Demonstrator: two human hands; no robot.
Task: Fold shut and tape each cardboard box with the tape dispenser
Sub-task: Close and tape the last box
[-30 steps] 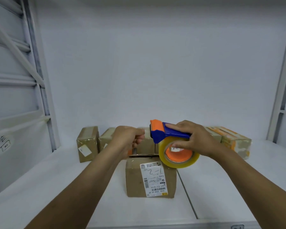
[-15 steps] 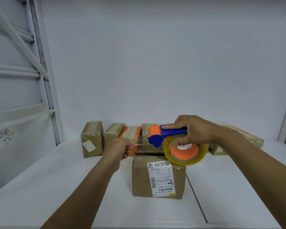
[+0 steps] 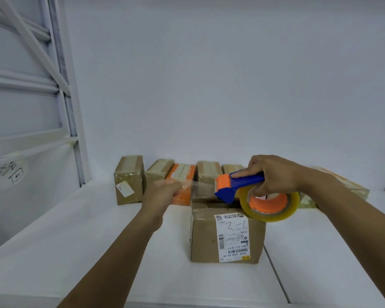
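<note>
A brown cardboard box (image 3: 205, 236) with a white shipping label stands on the white table (image 3: 76, 252) in front of me. My right hand (image 3: 273, 174) grips the blue and orange tape dispenser (image 3: 238, 185) with its roll of clear tape above the box's top right. My left hand (image 3: 162, 192) pinches the free end of the clear tape strip (image 3: 200, 185), stretched out to the left of the dispenser above the box.
A row of several taped boxes (image 3: 129, 181) lines the back wall, one with an orange side (image 3: 182, 174). A flatter wrapped parcel (image 3: 342, 185) lies at the back right. White shelf frames stand at the left and right.
My left hand has pulled the tape end out to the left, away from the dispenser, so a longer strip is stretched. The right hand with the dispenser has shifted slightly right.
</note>
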